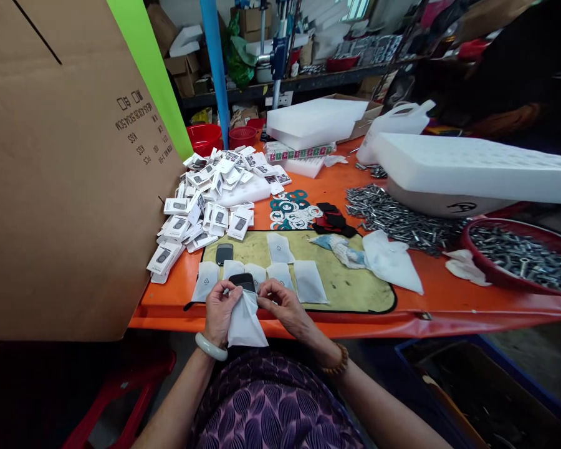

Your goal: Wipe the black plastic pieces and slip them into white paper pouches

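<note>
Black device (243, 281) partly in pouch (245, 321)

A big cardboard carton (65, 193) stands at the left edge of the orange table (430, 274). A red bowl (204, 138) sits near the far left corner, a white foam block (315, 123) toward the far edge. Toward the right edge, a red basin (470, 244) holds metal parts (526, 252).

two dark devices (224, 254), seven small white pouches (311, 282), one yellow mat (355, 290) and one blue post (215, 75) are counted.
</note>
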`<state>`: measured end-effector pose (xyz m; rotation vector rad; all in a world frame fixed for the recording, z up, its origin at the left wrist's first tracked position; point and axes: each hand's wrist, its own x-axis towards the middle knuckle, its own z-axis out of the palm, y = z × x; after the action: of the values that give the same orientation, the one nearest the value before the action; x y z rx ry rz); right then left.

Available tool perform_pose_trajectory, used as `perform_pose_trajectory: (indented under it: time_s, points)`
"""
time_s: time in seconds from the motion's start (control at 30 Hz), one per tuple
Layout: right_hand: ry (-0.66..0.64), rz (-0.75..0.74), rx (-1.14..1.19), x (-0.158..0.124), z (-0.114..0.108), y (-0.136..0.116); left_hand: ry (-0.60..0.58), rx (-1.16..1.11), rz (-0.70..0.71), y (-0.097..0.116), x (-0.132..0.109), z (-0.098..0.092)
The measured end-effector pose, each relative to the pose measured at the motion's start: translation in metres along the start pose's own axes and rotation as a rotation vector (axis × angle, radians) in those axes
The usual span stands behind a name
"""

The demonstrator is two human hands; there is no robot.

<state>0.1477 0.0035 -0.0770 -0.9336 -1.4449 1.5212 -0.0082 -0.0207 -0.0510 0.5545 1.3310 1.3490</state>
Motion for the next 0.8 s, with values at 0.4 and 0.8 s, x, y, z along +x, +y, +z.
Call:
perform_pose_trajectory:
  time_s: [0.4,0.8]
  points:
    - [0.123,-0.118,0.024,0.012,-0.021,-0.011,-0.082,-0.034,0.054,0.001,0.005,0.003]
    - [0.049,0.015,0.179,0.01,-0.019,-0.009,-0.21,0.022,0.093,0.0,0.004,0.001]
